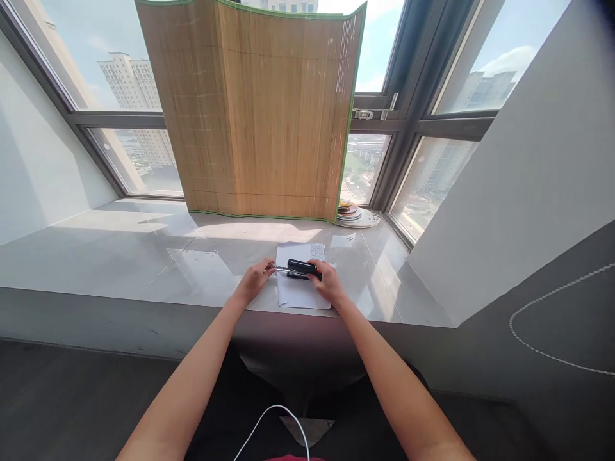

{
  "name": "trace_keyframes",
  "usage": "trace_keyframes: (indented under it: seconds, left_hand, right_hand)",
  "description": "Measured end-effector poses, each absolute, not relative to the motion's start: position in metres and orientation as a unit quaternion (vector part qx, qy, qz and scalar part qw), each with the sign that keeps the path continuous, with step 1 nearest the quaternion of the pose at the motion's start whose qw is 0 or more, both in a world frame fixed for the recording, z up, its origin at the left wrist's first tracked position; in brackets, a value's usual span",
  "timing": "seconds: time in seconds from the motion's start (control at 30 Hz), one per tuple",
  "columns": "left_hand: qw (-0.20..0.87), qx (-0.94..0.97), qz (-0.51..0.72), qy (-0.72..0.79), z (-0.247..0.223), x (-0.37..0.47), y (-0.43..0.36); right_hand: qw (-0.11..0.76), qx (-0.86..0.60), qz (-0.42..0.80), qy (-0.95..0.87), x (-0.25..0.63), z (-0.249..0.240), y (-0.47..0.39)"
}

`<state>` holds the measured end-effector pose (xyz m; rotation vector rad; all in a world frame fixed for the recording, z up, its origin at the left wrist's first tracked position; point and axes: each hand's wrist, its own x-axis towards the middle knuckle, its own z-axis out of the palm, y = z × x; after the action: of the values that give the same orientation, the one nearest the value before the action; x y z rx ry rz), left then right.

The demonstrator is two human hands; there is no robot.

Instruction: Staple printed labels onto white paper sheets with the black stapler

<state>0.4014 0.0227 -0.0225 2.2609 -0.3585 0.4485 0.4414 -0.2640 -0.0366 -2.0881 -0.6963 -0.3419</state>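
Note:
A black stapler point(298, 265) is held over a stack of white paper point(302, 298) on the windowsill ledge. My right hand point(329, 284) is closed around the stapler's right end. From its left end a thin silvery metal part point(282, 269) sticks out. Pinched fingers of my left hand point(255, 282) are at the tip of that part, just left of the paper. Whether they also hold small staples is too fine to make out. Printed dark marks show at the paper's upper right corner.
A bamboo mat point(273, 121) with green edging stands against the window behind the ledge point(120, 256). Stacked plates point(358, 218) sit at the back right. A small white slip point(343, 241) lies right of the paper. A white cable point(276, 406) loops near my lap.

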Motion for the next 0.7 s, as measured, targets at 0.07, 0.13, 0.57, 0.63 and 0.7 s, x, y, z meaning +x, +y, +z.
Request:
trace_keyframes:
  seconds: [0.07,0.13,0.57,0.63,0.7]
  left_hand:
    - [0.389,0.892,0.180,-0.145,-0.021,0.401,0.021]
    - [0.380,0.890,0.190,-0.165,-0.019,0.400,0.020]
    - [0.314,0.911,0.173,-0.206,-0.020,0.406,0.022]
    - [0.320,0.902,0.180,-0.228,-0.021,0.407,0.022]
    - [0.321,0.898,0.178,-0.243,-0.021,0.407,0.022]
  right_hand:
    - [0.451,-0.835,-0.129,-0.288,0.443,-0.038,-0.265]
    - [0.450,-0.836,-0.125,-0.290,0.443,-0.039,-0.266]
    - [0.407,-0.841,-0.142,-0.327,0.431,-0.030,-0.265]
    - [0.403,-0.842,-0.139,-0.330,0.431,-0.030,-0.265]
    - [0.402,-0.842,-0.139,-0.333,0.431,-0.031,-0.265]
